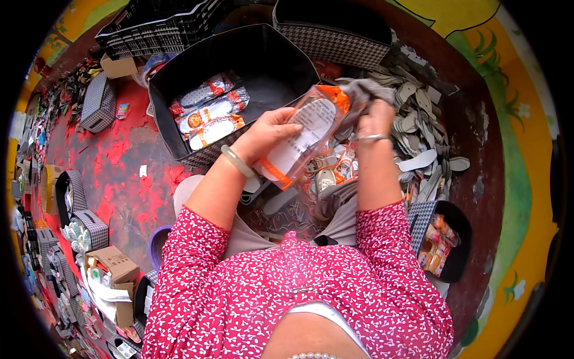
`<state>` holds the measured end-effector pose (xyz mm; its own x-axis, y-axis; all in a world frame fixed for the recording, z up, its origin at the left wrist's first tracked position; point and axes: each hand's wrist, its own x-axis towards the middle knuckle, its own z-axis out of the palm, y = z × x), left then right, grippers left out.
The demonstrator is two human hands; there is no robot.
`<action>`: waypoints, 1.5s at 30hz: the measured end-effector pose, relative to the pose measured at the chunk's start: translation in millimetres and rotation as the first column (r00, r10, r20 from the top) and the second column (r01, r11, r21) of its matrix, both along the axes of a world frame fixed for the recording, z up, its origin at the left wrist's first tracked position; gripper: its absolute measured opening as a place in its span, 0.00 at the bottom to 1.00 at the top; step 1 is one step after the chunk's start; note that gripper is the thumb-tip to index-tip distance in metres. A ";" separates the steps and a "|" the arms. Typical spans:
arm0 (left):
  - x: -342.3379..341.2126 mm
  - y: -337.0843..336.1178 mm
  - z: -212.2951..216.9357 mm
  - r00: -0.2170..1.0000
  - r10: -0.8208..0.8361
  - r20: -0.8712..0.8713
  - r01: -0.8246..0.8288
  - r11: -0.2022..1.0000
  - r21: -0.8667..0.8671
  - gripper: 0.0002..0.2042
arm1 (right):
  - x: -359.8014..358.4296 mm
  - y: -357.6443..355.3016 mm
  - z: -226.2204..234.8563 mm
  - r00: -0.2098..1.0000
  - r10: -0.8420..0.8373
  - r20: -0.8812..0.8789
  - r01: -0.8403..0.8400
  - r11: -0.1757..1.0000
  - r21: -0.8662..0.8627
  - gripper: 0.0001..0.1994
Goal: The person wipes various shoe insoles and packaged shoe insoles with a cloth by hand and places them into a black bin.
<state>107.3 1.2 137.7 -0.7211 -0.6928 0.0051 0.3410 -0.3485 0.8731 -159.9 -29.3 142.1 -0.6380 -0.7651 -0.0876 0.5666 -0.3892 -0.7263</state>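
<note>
My left hand grips a clear plastic packet with orange bands at both ends and a pale insole inside. The packet is tilted, its upper end close to my right hand. Raised beside it, that hand is closed on a grey, soft-looking bundle, blurred and partly hidden behind the fingers. Beyond my left hand stands a large black-lined box holding 3 filled packets side by side. A loose pile of insoles lies to the right of my right hand.
Past the large box are a black plastic crate and another houndstooth box. At my right, a small bin holds orange packaging. Cardboard boxes and goods line the left. Loose packets and a shoe lie near my legs.
</note>
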 end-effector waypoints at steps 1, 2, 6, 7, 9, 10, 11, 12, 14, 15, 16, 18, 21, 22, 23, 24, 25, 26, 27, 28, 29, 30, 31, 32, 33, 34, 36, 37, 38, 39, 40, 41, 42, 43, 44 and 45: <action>4.8 -0.5 -0.1 0.999 0.016 -0.034 -0.015 0.999 0.047 0.18 | -22.8 0.9 5.3 0.997 0.069 0.036 -0.068 0.997 -0.044 0.05; 8.6 -1.1 0.6 0.995 0.025 -0.098 -0.016 0.995 0.094 0.18 | -38.7 2.6 14.4 0.988 0.139 0.068 -0.133 0.987 -0.093 0.03; 13.3 -6.1 -0.4 0.981 0.161 -0.110 -0.146 0.980 0.133 0.16 | -24.2 32.9 54.3 0.971 0.236 0.041 -0.229 0.964 -0.135 0.10; 13.5 -8.8 -0.7 0.975 0.176 -0.133 -0.159 0.978 0.132 0.16 | -15.5 36.3 58.1 0.959 0.283 0.024 -0.276 0.948 -0.160 0.11; 10.4 -6.8 7.2 0.968 0.231 -0.103 -0.213 0.964 0.157 0.15 | 8.8 41.0 60.4 0.932 0.361 -0.016 -0.357 0.911 -0.206 0.14; 8.2 -8.2 5.2 0.969 0.210 -0.128 -0.188 0.969 0.161 0.16 | 18.1 40.9 57.5 0.923 0.376 -0.077 -0.384 0.897 -0.220 0.18; 8.4 -10.7 -0.1 0.969 0.199 -0.150 -0.173 0.971 0.168 0.16 | 32.8 42.1 55.3 0.908 0.403 -0.113 -0.418 0.864 -0.280 0.19; 6.9 -13.7 -5.1 0.968 0.183 -0.173 -0.152 0.973 0.175 0.17 | 47.8 43.9 56.9 0.894 0.421 -0.151 -0.448 0.829 -0.336 0.20; -0.8 -12.1 -8.6 0.963 0.134 -0.233 -0.083 0.973 0.217 0.19 | 71.9 45.1 57.6 0.863 0.371 -0.343 -0.477 0.824 -0.307 0.23; -6.0 -9.7 -6.3 0.963 0.099 -0.249 -0.042 0.974 0.225 0.19 | 78.0 41.1 50.2 0.832 0.348 -0.432 -0.487 0.832 -0.267 0.25; -10.0 -7.3 -3.2 0.962 0.064 -0.266 0.000 0.973 0.232 0.19 | 81.7 36.2 38.5 0.792 0.325 -0.517 -0.492 0.840 -0.227 0.27; -9.1 1.3 2.1 0.941 0.064 -0.331 0.042 0.952 0.303 0.18 | 91.3 33.0 13.2 0.289 0.281 -0.915 -0.324 0.928 0.182 0.34; -9.8 -7.4 -13.5 0.928 0.126 -0.352 0.036 0.907 0.419 0.17 | 117.4 28.9 -14.4 -0.099 0.188 -0.977 -0.143 0.969 0.201 0.38; -8.8 -8.7 -15.9 0.906 0.147 -0.398 0.054 0.891 0.451 0.17 | 119.8 32.4 -17.0 -0.113 0.178 -0.978 -0.139 0.971 0.193 0.38; -7.1 -10.2 -15.5 0.880 0.173 -0.442 0.070 0.875 0.480 0.16 | 122.6 35.7 -13.2 -0.178 0.164 -0.970 -0.190 0.962 0.198 0.37; -4.4 -13.2 -17.7 0.842 0.184 -0.507 0.089 0.880 0.467 0.16 | 125.2 39.3 -8.6 -0.242 0.146 -0.959 -0.239 0.949 0.205 0.37; 0.1 -17.3 -21.7 0.800 0.193 -0.568 0.108 0.885 0.453 0.15 | 127.4 42.6 -6.7 -0.303 0.124 -0.945 -0.287 0.933 0.215 0.36; 5.8 -21.7 -25.7 0.755 0.202 -0.624 0.123 0.891 0.437 0.15 | 131.2 45.6 -7.6 -0.337 0.074 -0.938 -0.347 0.917 0.197 0.34; 11.3 -28.6 -30.0 0.743 0.230 -0.629 0.093 0.895 0.437 0.15 | 138.1 54.2 -2.5 -0.334 0.089 -0.938 -0.372 0.902 0.218 0.34; 15.3 -37.7 -38.7 0.761 0.284 -0.583 0.005 0.896 0.444 0.16 | 144.8 63.2 2.2 -0.331 0.105 -0.938 -0.397 0.886 0.239 0.34; 16.5 -40.3 -37.4 0.780 0.350 -0.518 -0.084 0.880 0.468 0.18 | 147.1 65.6 0.4 -0.430 0.073 -0.900 -0.386 0.887 0.256 0.36; 17.8 -42.1 -35.1 0.790 0.416 -0.451 -0.175 0.857 0.484 0.19 | 148.7 68.6 1.1 -0.436 0.073 -0.897 -0.397 0.879 0.265 0.36; 21.2 -44.0 -35.2 0.810 0.407 -0.422 -0.198 0.868 0.456 0.21 | 150.3 71.6 2.3 -0.443 0.073 -0.894 -0.409 0.870 0.274 0.36; 21.7 -42.5 -30.5 0.811 0.411 -0.417 -0.175 0.850 0.497 0.20 | 150.5 74.5 2.7 -0.451 0.076 -0.889 -0.419 0.862 0.286 0.36; 22.5 -40.8 -24.8 0.812 0.414 -0.413 -0.151 0.831 0.536 0.19 | 150.3 75.9 0.8 -0.463 0.051 -0.885 -0.415 0.870 0.267 0.36; 22.7 -39.7 -20.9 0.813 0.416 -0.407 -0.126 0.809 0.574 0.18 | 149.9 78.9 3.3 -0.537 0.038 -0.843 -0.371 0.887 0.276 0.36; 26.1 -41.0 -24.6 0.837 0.432 -0.336 -0.187 0.803 0.566 0.21 | 152.8 84.3 13.3 -0.670 0.015 -0.742 -0.292 0.914 0.281 0.36; 26.8 -41.1 -26.7 0.837 0.441 -0.324 -0.206 0.803 0.559 0.22 | 153.9 83.2 12.5 -0.687 -0.075 -0.723 -0.280 0.945 0.167 0.34; 26.7 -42.7 -28.5 0.840 0.442 -0.315 -0.219 0.807 0.548 0.23 | 154.7 80.6 8.7 -0.705 -0.160 -0.691 -0.263 0.964 0.045 0.33; 27.4 -45.4 -29.9 0.847 0.430 -0.314 -0.209 0.811 0.546 0.22 | 155.2 77.6 4.4 -0.724 -0.239 -0.647 -0.249 0.965 -0.078 0.31; 26.5 -47.1 -31.7 0.837 0.429 -0.341 -0.188 0.810 0.556 0.22 | 152.4 73.7 -1.3 -0.653 -0.255 -0.713 -0.261 0.960 -0.105 0.29; 22.7 -45.3 -27.9 0.825 0.430 -0.367 -0.167 0.805 0.569 0.21 | 149.0 70.8 -1.1 -0.576 -0.268 -0.772 -0.272 0.954 -0.128 0.26; 19.1 -43.2 -24.2 0.812 0.432 -0.392 -0.145 0.800 0.582 0.21 | 147.8 69.3 -0.3 -0.494 -0.278 -0.824 -0.280 0.948 -0.152 0.24; 17.1 -37.8 -21.9 0.777 0.420 -0.469 -0.110 0.824 0.556 0.20 | 146.3 69.1 2.5 -0.389 -0.292 -0.873 -0.244 0.947 -0.208 0.21; 16.6 -30.8 -10.5 0.831 0.422 -0.362 -0.171 0.813 0.556 0.24 | 142.4 66.4 4.5 -0.226 -0.235 -0.945 -0.241 0.954 -0.179 0.18; 16.5 -29.1 -8.0 0.841 0.429 -0.329 -0.235 0.838 0.493 0.26 | 140.3 64.8 7.3 0.285 -0.015 -0.959 -0.341 0.933 -0.116 0.17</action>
<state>123.8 -27.9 129.7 -0.4417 -0.8916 -0.1002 0.7938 -0.4404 0.4195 -19.6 35.5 149.4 0.0006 -0.7358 0.6772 -0.3569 -0.6327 -0.6872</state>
